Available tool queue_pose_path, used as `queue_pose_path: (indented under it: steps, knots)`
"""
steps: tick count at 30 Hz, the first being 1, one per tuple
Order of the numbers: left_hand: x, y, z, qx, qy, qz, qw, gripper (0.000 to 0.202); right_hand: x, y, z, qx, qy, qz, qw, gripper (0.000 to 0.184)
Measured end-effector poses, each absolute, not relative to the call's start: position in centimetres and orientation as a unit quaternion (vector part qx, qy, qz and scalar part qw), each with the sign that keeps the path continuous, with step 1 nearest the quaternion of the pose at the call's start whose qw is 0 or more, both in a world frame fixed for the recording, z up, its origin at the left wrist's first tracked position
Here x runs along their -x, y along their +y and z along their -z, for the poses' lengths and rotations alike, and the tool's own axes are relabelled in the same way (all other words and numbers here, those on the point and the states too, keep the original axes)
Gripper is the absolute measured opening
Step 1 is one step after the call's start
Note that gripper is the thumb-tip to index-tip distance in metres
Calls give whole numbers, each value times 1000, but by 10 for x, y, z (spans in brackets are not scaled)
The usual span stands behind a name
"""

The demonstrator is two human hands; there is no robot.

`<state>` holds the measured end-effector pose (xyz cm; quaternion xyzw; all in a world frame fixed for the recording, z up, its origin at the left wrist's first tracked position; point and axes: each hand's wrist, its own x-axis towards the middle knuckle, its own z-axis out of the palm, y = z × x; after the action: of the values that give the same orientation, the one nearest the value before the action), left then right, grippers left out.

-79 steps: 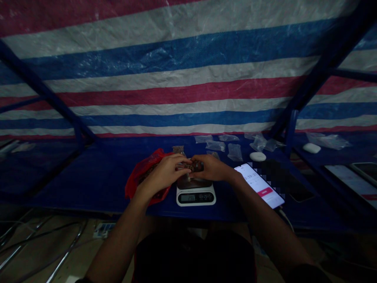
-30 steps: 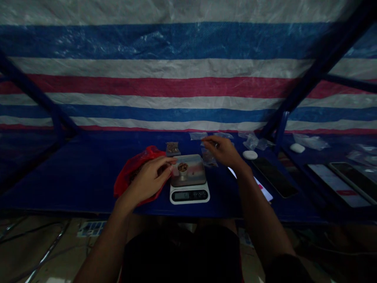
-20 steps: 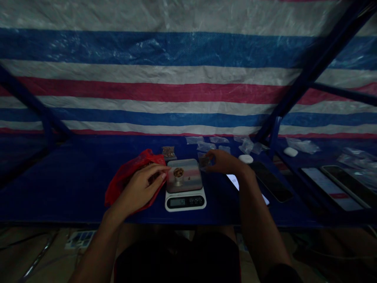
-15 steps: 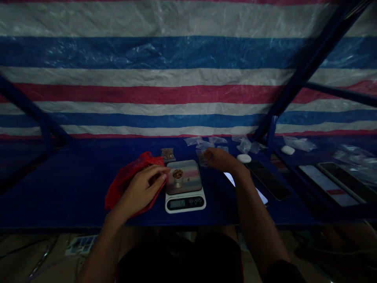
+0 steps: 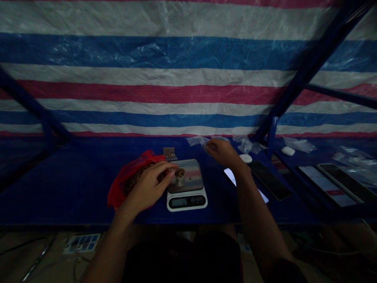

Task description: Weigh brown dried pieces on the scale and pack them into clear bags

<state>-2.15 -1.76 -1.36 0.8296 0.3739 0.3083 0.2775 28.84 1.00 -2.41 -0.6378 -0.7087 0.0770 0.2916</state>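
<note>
My left hand [image 5: 151, 182] reaches over a red plastic bag [image 5: 118, 188] of small brown pieces. Its fingers are stretched out, thumb apart, with the tips just left of a small cup [image 5: 180, 181] filled with brown pieces; whether they touch it is hard to see. The cup stands on the metal plate of a white digital scale [image 5: 187, 202], and one loose bit lies beside it. My right hand [image 5: 222, 152] is closed at the back of the table, its fingertips pinching a small clear plastic bag [image 5: 205, 147], partly hidden.
A small filled bag [image 5: 169, 152] lies behind the scale. More clear bags [image 5: 247, 145] lie at the back right. Several phones, including a dark one [image 5: 271, 181], and a white case [image 5: 288, 151] lie to the right. Blue frame bars [image 5: 294, 82] stand before a striped sheet.
My right hand has moved slightly up and away, toward the clear bags at the back. My left hand has shifted a little right, its fingertips closer to the cup.
</note>
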Motion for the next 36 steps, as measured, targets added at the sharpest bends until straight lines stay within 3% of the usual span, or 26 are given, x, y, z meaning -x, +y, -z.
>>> queue_pose_path:
  steps: [4, 7, 12, 20, 23, 30, 36]
  knots:
    - [17, -18, 5, -837, 359, -355, 213, 34, -271, 3, -12, 619, -694, -52, 363, 19]
    - [14, -21, 2, -824, 371, -393, 169, 55, -247, -7, -42, 566, -725, -63, 387, 15]
    - [7, -26, 9, -796, 401, -431, 144, 89, -198, -21, -60, 479, -756, -177, 410, 15]
    - [25, -29, 17, -732, 442, -483, 190, 52, -164, -13, -35, 389, -733, -335, 446, 17]
    - [40, -31, 20, -757, 433, -450, 192, 47, -184, -11, -25, 403, -717, -328, 464, 18]
    - [53, -29, 37, -847, 408, -296, 167, 46, -237, -28, 22, 481, -791, -255, 280, 24]
    - [52, -29, 50, -861, 399, -254, 185, 55, -236, -31, 35, 451, -830, -238, 228, 13]
